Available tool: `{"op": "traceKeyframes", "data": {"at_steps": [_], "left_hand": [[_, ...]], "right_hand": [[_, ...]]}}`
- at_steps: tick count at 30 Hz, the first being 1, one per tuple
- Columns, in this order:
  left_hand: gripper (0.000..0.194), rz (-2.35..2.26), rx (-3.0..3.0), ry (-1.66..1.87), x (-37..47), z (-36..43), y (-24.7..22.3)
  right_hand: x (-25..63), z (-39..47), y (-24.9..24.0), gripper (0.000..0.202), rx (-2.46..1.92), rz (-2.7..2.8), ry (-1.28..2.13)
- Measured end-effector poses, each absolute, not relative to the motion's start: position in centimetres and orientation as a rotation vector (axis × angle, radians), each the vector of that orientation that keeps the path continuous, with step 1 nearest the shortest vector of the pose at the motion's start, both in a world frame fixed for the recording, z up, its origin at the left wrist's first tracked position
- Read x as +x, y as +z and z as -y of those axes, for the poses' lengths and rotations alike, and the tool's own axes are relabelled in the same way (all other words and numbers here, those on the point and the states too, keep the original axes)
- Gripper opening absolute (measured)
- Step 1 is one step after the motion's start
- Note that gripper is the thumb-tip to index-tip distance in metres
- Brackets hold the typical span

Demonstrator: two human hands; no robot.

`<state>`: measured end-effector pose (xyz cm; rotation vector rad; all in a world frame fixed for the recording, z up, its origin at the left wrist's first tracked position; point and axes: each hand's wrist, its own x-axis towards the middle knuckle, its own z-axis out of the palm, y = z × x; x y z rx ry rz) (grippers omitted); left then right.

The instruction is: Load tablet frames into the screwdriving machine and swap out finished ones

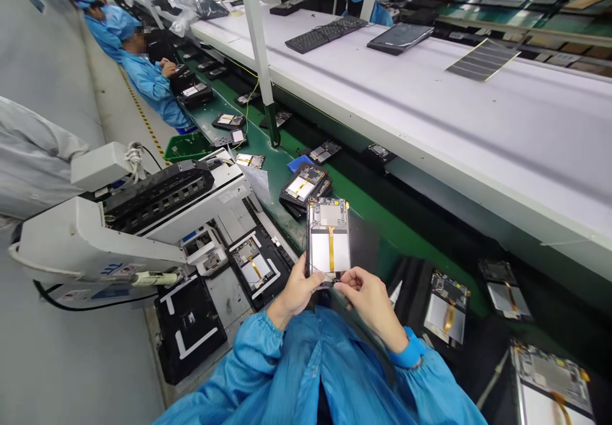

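An opened tablet (pixel 332 246), its circuit board at the far end and an amber ribbon cable over the silver battery, is held up in front of the person's body. The left hand (pixel 299 290) reaches in from the near left, palm turned inward, its thumb over the near edge and its fingers gripping the left side. The right hand (pixel 370 297) comes from the near right, wrist bent inward, thumb and forefinger pinching at the near right corner; which small part lies between them cannot be made out.

Just beyond is a stack of tablets (pixel 305 183) on the green surface (pixel 377 208). To the left, a black fixture (pixel 283 264) on the machine (pixel 76 237) contains another opened tablet (pixel 248 259); nearer, a second fixture (pixel 196 334) shows white strips on its black bed. Farther left stands a green basket (pixel 191 148), its contents too small to tell. On the far white surface (pixel 478 109) lies a keyboard (pixel 326 34).
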<state>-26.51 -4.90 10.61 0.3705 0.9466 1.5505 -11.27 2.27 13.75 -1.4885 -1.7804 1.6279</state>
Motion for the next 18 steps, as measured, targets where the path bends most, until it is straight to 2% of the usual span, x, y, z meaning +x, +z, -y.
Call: {"op": "traceKeyframes", "data": {"at_steps": [5, 10, 13, 16, 18], "left_hand": [[0.075, -1.058, 0.505, 1.591, -26.6, 5.5, 10.8], [0.07, -1.255, 0.578, 1.575, -26.3, 6.3, 10.4], [0.068, -1.2, 0.559, 1.584, -26.4, 6.7, 10.6], [0.069, -1.092, 0.486, 1.633, -26.5, 6.9, 11.2], [0.068, -1.055, 0.458, 1.646, -26.6, 6.9, 11.8]], "right_hand": [[-11.8, -1.8, 14.1, 0.02, -1.501, 1.835, 1.568], [-11.5, -0.7, 14.2, 0.022, -1.414, 2.043, 1.293], [-10.1, -0.8, 14.0, 0.023, -1.399, 1.985, 1.298], [-8.9, -1.6, 13.7, 0.034, -1.462, 1.838, 1.262], [-8.8, -2.1, 13.5, 0.041, -1.405, 1.781, 1.452]]}}
